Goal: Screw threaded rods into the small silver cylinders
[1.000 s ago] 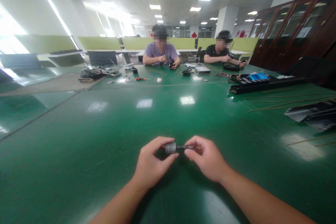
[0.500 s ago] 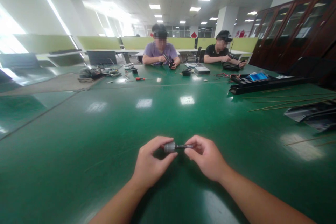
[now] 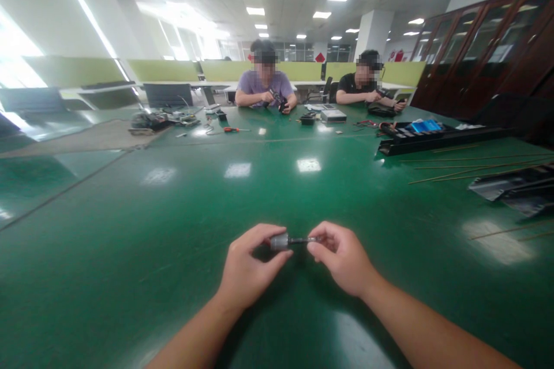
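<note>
The left hand [image 3: 244,268] grips the grey cylinder [image 3: 279,241]. Its dark shaft [image 3: 298,240] extends sideways from that grip to the right hand [image 3: 341,256], whose fingertips pinch the far end.

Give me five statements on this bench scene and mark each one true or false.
1. The left hand holds a grey cylindrical piece. True.
2. The right hand holds an orange-handled screwdriver. False: it pinches a thin dark shaft; the screwdriver lies farther back on the glossy green table.
3. Thin brown rods lie on the table's left side. False: they lie on the right.
4. A person in a purple shirt sits across the table. True.
5. The hands are touching each other. False: a gap separates them, bridged by the shaft.
</note>
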Demonstrator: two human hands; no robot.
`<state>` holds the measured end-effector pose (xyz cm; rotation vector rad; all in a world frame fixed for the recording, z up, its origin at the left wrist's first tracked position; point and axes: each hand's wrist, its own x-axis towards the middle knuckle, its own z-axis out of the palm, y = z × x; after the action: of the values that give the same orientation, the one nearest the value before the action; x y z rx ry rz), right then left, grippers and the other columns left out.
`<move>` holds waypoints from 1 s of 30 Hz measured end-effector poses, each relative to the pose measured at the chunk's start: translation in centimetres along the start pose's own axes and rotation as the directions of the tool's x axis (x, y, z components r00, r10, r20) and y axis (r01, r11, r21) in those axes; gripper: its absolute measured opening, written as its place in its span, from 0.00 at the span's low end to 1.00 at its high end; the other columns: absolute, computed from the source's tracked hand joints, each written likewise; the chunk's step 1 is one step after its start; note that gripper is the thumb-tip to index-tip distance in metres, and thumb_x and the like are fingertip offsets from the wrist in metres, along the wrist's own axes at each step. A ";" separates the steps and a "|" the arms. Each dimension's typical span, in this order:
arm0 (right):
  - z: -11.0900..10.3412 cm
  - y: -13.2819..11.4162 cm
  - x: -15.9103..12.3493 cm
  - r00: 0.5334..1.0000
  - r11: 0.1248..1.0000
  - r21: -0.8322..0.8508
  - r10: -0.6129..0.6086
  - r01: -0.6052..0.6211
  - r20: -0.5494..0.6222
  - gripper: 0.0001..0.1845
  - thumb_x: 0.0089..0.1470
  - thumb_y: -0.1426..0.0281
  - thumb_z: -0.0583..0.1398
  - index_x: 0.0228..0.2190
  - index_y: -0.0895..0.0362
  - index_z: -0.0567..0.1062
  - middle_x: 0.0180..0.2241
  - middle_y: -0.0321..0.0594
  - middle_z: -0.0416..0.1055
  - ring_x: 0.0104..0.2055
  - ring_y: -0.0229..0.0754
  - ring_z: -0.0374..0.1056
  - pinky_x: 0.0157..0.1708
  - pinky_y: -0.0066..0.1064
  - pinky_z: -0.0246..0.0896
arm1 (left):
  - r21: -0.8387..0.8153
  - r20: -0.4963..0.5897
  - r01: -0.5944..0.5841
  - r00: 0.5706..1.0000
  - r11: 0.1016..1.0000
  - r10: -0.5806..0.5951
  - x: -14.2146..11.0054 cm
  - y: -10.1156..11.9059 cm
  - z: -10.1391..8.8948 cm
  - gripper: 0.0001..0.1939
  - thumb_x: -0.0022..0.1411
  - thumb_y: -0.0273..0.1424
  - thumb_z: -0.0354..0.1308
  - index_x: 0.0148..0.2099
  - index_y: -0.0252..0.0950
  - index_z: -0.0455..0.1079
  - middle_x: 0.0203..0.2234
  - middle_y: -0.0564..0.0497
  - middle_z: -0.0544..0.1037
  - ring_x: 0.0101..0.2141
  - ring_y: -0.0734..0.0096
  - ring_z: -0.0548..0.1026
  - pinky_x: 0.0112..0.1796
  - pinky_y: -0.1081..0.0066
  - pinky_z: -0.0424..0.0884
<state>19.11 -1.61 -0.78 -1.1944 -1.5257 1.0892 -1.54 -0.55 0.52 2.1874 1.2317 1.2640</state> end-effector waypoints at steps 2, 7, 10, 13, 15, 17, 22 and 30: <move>0.0 0.1 0.0 1.000 1.000 -0.003 -0.002 0.002 -0.001 0.05 0.53 0.70 0.61 0.32 0.59 0.74 0.25 0.36 0.71 0.27 0.39 0.67 0.28 0.29 0.62 | 0.010 0.001 -0.002 1.000 1.000 0.002 0.0 -0.1 0.0 0.13 0.54 0.31 0.67 0.43 0.38 0.76 0.36 0.48 0.80 0.36 0.64 0.77 0.38 0.67 0.73; -0.1 0.4 0.1 1.000 1.000 -0.007 -0.007 0.007 -0.003 0.05 0.53 0.70 0.61 0.32 0.58 0.75 0.25 0.36 0.71 0.27 0.39 0.68 0.28 0.28 0.62 | 0.003 0.000 -0.002 1.000 1.000 0.002 0.0 -0.1 0.0 0.13 0.54 0.31 0.67 0.43 0.38 0.76 0.36 0.48 0.80 0.36 0.64 0.77 0.38 0.67 0.74; -0.1 0.4 0.1 1.000 1.000 -0.002 -0.005 0.005 -0.008 0.04 0.52 0.70 0.61 0.32 0.58 0.75 0.25 0.36 0.72 0.27 0.39 0.68 0.28 0.28 0.62 | -0.005 -0.005 -0.003 1.000 1.000 0.003 0.0 0.0 0.0 0.13 0.54 0.31 0.67 0.43 0.38 0.76 0.36 0.48 0.80 0.35 0.65 0.77 0.38 0.68 0.73; -0.2 0.3 0.1 1.000 1.000 -0.008 -0.005 0.005 -0.006 0.05 0.52 0.70 0.61 0.32 0.58 0.75 0.25 0.36 0.71 0.27 0.39 0.68 0.28 0.28 0.62 | -0.005 -0.008 -0.001 1.000 1.000 0.000 0.0 0.0 0.0 0.12 0.54 0.31 0.67 0.43 0.38 0.76 0.36 0.48 0.80 0.36 0.65 0.77 0.38 0.67 0.74; -0.2 0.2 0.2 1.000 1.000 -0.011 -0.004 0.004 -0.008 0.05 0.53 0.70 0.61 0.32 0.58 0.75 0.25 0.36 0.71 0.27 0.39 0.68 0.28 0.28 0.62 | -0.003 -0.008 0.003 1.000 1.000 -0.003 0.0 0.0 -0.1 0.12 0.54 0.31 0.67 0.43 0.38 0.76 0.36 0.48 0.80 0.36 0.64 0.77 0.38 0.67 0.74; -0.3 0.2 0.2 1.000 1.000 -0.007 -0.001 0.001 -0.009 0.05 0.53 0.69 0.61 0.31 0.58 0.74 0.24 0.36 0.71 0.27 0.39 0.67 0.28 0.28 0.62 | -0.003 -0.008 0.007 1.000 1.000 -0.007 0.0 0.0 -0.1 0.12 0.53 0.30 0.67 0.43 0.38 0.76 0.36 0.49 0.80 0.36 0.65 0.77 0.38 0.67 0.73; -0.3 0.2 0.2 1.000 1.000 0.002 -0.004 0.004 -0.008 0.05 0.53 0.69 0.61 0.31 0.58 0.74 0.24 0.36 0.71 0.27 0.38 0.67 0.28 0.28 0.62 | -0.014 -0.005 0.021 1.000 1.000 -0.021 0.0 0.0 -0.1 0.13 0.54 0.30 0.67 0.43 0.38 0.76 0.37 0.48 0.80 0.36 0.65 0.77 0.38 0.68 0.73; -0.3 0.3 0.3 1.000 1.000 0.007 -0.007 0.008 -0.022 0.05 0.52 0.69 0.61 0.31 0.59 0.75 0.25 0.37 0.72 0.27 0.39 0.67 0.28 0.29 0.61 | -0.009 -0.010 0.053 0.999 0.999 -0.053 0.0 -0.3 -0.1 0.13 0.53 0.30 0.67 0.43 0.38 0.76 0.37 0.50 0.80 0.36 0.66 0.77 0.39 0.69 0.72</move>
<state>19.46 -1.25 -0.99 -1.1915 -1.5079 1.0725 -1.73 -0.42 0.35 2.1310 1.2772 1.2585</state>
